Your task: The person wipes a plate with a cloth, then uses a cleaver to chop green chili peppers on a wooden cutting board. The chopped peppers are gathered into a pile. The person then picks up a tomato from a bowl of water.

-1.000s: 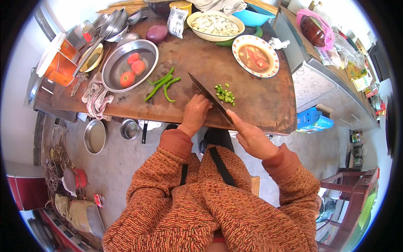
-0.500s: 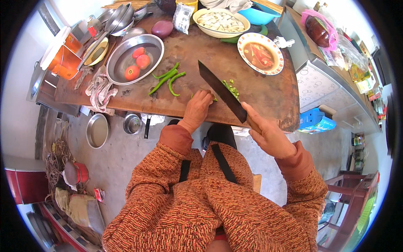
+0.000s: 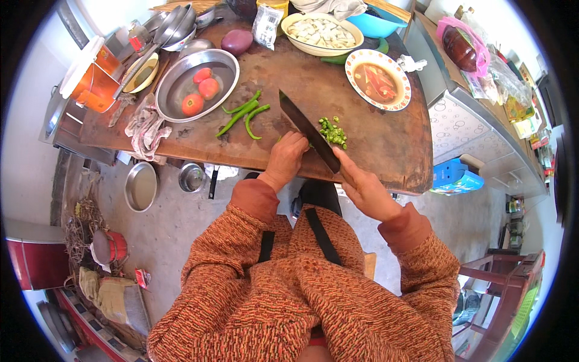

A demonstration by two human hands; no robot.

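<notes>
My right hand (image 3: 367, 192) grips the handle of a dark-bladed kitchen knife (image 3: 306, 128). The blade slants across the wooden table (image 3: 271, 69), its edge close beside the fingers of my left hand (image 3: 287, 158). Those fingers are curled down on a green chili, mostly hidden beneath them, with only bits of green showing. Right of the blade lies a small heap of chopped green chili (image 3: 333, 134). Several whole green chilies (image 3: 238, 117) rest on the wood to the left of my left hand.
A metal basin (image 3: 172, 114) with tomatoes (image 3: 208, 88) stands left, near an eggplant (image 3: 236, 41). Farther back is a bowl of pale cut pieces (image 3: 322, 31). A spotted-rim plate (image 3: 405, 96) holding red pieces in liquid sits right. A cloth (image 3: 145, 134) hangs over the left table edge.
My right hand and the knife have moved left, bringing the blade closer to my left hand. More of the chopped heap now shows right of the blade. The left hand stays nearly in place.
</notes>
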